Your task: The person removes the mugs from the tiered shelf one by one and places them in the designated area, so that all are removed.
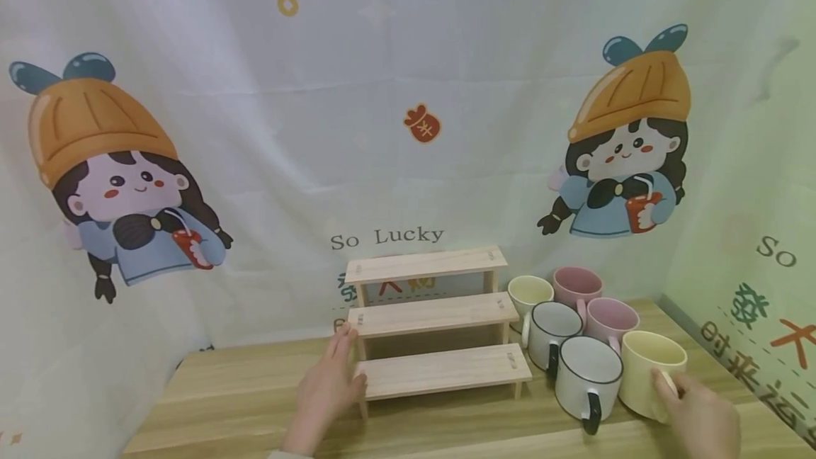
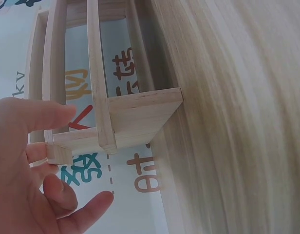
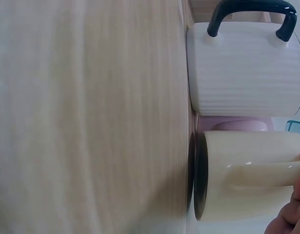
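My right hand (image 1: 706,413) grips the handle of a yellow mug (image 1: 644,381) at the front right of the group. In the right wrist view the mug's dark base (image 3: 201,176) shows just above the tabletop, with a dark patch beneath. Beside it stands a white mug (image 1: 588,381) with black rim and handle. My left hand (image 1: 325,377) is at the left end of a three-step wooden shelf (image 1: 446,370). Seen from the left wrist, its fingertips (image 2: 35,152) meet a step's end, while the thumb reaches across in front and the other fingers are loosely bent.
Behind the front mugs are another white mug (image 1: 554,335), a pale yellow mug (image 1: 530,292), a dark pink mug (image 1: 576,282) and a lighter pink mug (image 1: 613,317). They crowd the shelf's right side. A printed cloth (image 1: 268,161) hangs behind the wooden table (image 1: 223,402) and along its sides.
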A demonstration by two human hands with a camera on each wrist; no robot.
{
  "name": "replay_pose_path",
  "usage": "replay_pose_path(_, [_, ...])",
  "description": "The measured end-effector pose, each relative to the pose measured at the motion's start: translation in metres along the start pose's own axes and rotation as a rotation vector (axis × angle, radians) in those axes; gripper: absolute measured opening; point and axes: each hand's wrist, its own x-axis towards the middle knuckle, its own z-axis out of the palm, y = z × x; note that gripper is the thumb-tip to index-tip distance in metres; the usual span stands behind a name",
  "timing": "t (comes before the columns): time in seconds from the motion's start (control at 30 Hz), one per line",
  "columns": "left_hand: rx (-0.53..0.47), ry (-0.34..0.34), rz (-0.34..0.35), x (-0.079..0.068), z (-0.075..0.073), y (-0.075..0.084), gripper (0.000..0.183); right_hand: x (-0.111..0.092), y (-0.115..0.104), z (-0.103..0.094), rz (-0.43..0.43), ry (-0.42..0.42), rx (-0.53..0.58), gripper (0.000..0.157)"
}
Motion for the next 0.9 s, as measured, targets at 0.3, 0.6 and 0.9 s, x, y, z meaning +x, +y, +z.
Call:
replay_pose_path(0.3, [0.016,0.019,0.018,0.0017,-0.0041,0.0008,0.077,-0.0026,0.0008,0.0027,-0.034,-0.007,0.032,0.04])
replay_pose_path(0.6, [0.02,0.003,0.017,-0.0001,-0.0045,0.0028,0.078,-0.0027,-0.0001,-0.0001,0.055,-0.177,0.039,0.042])
replay_pose_path(0.9, [0.018,0.011,0.015,0.001,-0.0027,-0.0006,0.078,0.0033,-0.0043,-0.0008,0.072,-0.298,0.019,0.046])
